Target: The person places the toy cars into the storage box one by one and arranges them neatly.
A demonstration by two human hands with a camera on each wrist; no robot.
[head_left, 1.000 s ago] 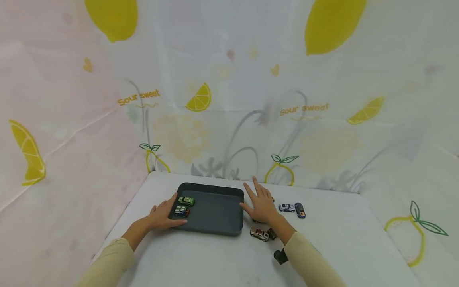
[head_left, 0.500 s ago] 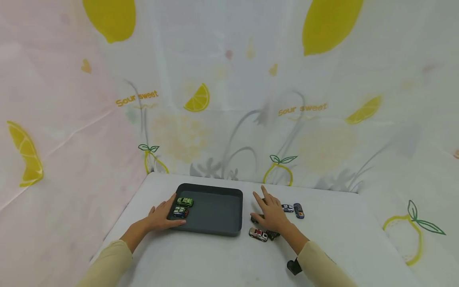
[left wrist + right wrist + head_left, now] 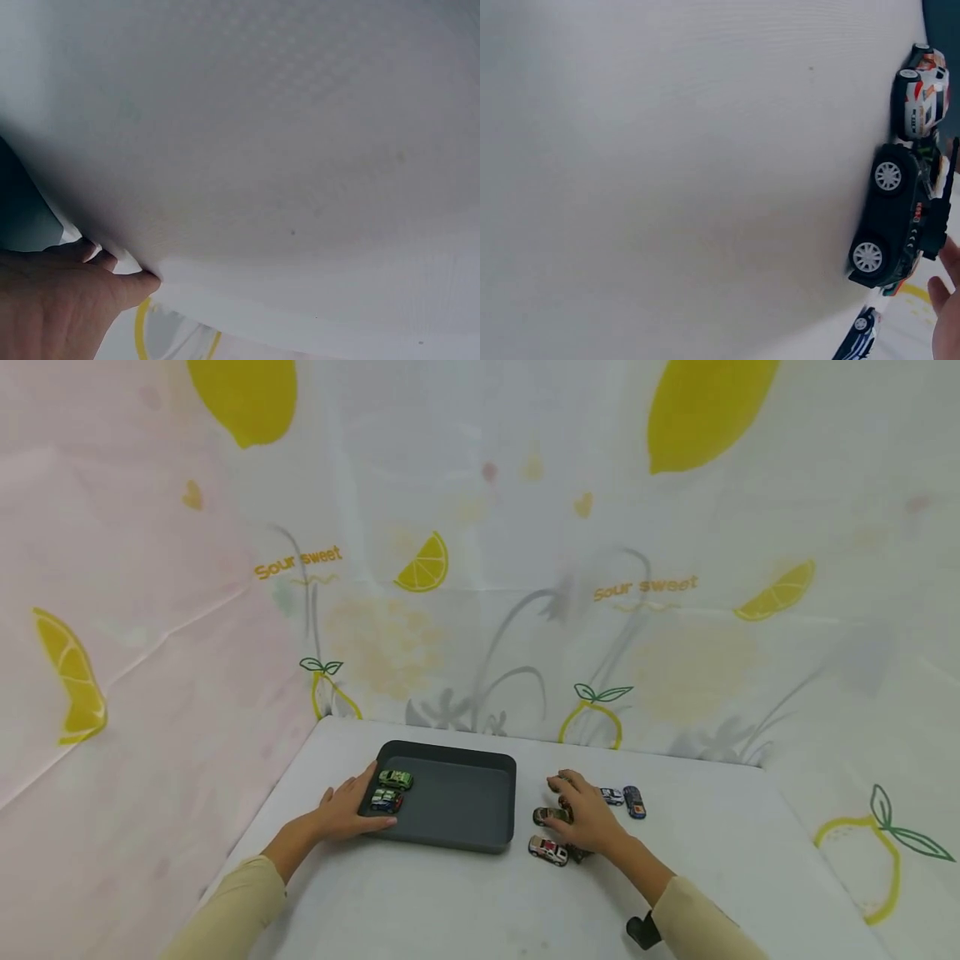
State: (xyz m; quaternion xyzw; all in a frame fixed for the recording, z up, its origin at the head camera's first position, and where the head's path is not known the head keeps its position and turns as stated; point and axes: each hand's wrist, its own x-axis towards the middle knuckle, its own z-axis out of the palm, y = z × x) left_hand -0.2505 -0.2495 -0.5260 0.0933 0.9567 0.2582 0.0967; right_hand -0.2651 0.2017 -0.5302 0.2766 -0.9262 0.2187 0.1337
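Head view: nearest, two pale yellow sleeves (image 3: 232,906) reach in over a white surface (image 3: 450,902). Next come a white-and-red toy car (image 3: 548,850) and, close to its right, a dark vehicle (image 3: 892,217), mostly covered in this view; the right wrist camera shows its pale-hubbed wheels and a long thin rod on top. Just beyond, the right hand (image 3: 588,818) reaches over the group, its grip part-narrowed with bent fingers, the thumb at an olive car (image 3: 550,815); whether it holds anything I cannot tell. The left hand (image 3: 343,810) has its grip wide, fingers spread along the left side of a dark grey tray (image 3: 457,842), thumb over the near left corner. Inside, along that side, sit a blue-and-white car (image 3: 387,800) and, behind it, a green car (image 3: 395,779). Right of the right hand, a white-and-blue car (image 3: 612,796) stands near a dark blue one (image 3: 634,802). Farthest hangs a lemon-printed backdrop (image 3: 510,635).
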